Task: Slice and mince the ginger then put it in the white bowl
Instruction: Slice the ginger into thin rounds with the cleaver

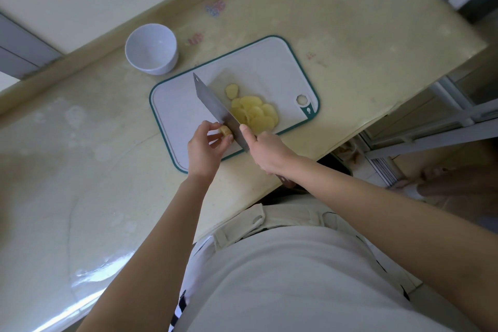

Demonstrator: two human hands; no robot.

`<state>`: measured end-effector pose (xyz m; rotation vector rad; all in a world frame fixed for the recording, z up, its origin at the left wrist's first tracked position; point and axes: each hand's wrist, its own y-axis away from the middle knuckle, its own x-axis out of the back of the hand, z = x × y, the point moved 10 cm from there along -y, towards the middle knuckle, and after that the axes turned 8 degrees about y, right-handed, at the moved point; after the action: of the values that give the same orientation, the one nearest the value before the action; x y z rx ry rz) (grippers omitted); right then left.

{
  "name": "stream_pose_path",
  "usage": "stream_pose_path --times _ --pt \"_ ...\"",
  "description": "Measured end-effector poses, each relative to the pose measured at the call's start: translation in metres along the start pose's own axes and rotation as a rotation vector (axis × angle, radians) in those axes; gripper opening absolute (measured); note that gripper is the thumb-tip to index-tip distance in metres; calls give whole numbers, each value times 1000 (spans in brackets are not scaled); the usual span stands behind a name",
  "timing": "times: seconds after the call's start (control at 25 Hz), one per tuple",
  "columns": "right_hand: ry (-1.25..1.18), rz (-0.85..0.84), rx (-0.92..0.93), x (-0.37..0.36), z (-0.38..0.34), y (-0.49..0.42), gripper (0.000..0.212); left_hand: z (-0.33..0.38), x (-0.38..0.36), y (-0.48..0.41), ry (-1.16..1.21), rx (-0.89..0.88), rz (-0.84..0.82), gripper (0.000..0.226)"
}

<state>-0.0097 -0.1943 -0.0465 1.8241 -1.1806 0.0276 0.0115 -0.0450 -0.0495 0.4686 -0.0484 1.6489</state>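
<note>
At frame centre, the left hand [206, 143] pinches a pale ginger stub [225, 131] near the cutting board's [175, 113] lower edge; the right hand [269, 152] grips the cleaver [215, 108]. Thin yellow slices [253, 113] fan right of the blade. The white bowl [151, 48] stands upper left on open desk [80, 129].

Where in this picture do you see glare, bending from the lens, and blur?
Head view: glare streaks the counter at lower left; the wide lens bows its edges; the far right is smeared; knife, ginger slices and cutting board look fairly sharp.

Slices [254, 113] on board [272, 62], right of cleaver [215, 108]
</note>
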Motion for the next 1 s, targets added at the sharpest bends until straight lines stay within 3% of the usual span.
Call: stream_pose_path --times 0.24,0.4,1.0 --pt "32 33 45 -9 -3 -2 49 -3 0 2 49 19 -9 21" --pt "45 59 59 1 -3 -8 63 -4 -1 3 68 27 -12 21" --pt "7 111 58 22 3 9 68 -1 -1 5 66 47 -6 20"
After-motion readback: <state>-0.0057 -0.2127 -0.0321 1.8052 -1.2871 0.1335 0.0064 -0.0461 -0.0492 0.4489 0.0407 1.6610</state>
